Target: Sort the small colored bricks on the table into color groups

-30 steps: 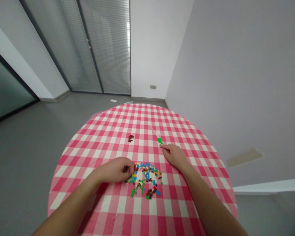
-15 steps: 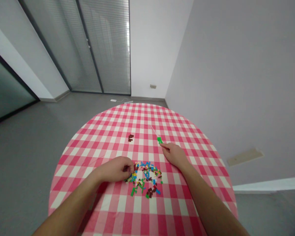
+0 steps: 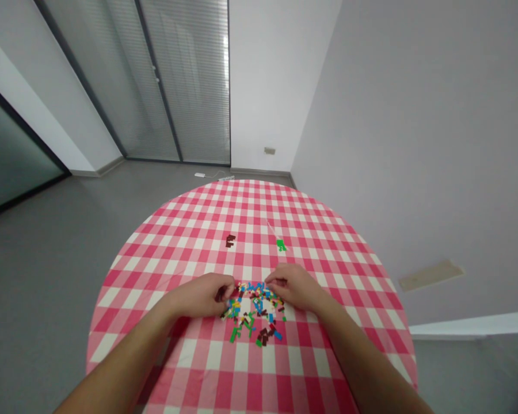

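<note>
A heap of small coloured building bricks [image 3: 254, 313] lies on a round table with a red and white checked cloth [image 3: 207, 368]. My left hand [image 3: 205, 294] rests at the heap's left edge, fingers curled in a pinch on something I cannot make out. My right hand [image 3: 292, 286] is at the heap's upper right edge, fingertips pressed together over the bricks; what they hold is hidden. A small group of green bricks [image 3: 281, 246] lies apart, beyond my right hand. A few dark brown bricks [image 3: 230, 241] lie farther left.
The table stands close to a grey wall [image 3: 414, 144] on the right. Glass doors with blinds [image 3: 176, 80] are at the back left. Grey floor surrounds the table, with a white cable [image 3: 211, 176] lying near the far wall.
My right hand has pulled back from the green bricks to the heap's upper right edge. The green bricks stay where they were. My left hand has hardly moved.
</note>
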Available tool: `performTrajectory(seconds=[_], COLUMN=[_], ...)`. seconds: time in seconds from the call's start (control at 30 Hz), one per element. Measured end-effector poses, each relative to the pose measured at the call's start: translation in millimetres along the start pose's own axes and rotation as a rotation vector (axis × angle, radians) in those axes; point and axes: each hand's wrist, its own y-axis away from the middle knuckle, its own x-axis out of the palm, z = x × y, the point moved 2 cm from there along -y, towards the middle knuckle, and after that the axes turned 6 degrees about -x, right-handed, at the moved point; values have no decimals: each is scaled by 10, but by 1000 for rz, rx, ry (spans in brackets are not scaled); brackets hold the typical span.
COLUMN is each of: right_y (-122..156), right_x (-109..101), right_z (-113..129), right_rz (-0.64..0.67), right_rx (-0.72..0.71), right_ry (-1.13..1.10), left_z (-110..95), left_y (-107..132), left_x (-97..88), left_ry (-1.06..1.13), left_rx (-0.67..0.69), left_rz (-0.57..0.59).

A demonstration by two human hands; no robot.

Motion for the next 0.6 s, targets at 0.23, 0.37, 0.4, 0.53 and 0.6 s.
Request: performTrajectory(seconds=[0.23,0.37,0.4,0.53,0.6], right_y=[38,37,35,12,-1], right_x=[108,192,208,199,169], right_z=[354,519,537,489,429], right_rz=[177,268,285,217,159], right_rx=[-171,-242,-249,-221,-176], right_ry=[-88,-108,-104,-57,-54], left_z=[28,-43,-67,-147,-172], left_y=[1,29,37,46,39], left_x=[15,74,98,187,213], left_ry=[81,68,50,-60,-114], left_rx=[84,206,224,220,207], left_rz=[106,149,160,154,139])
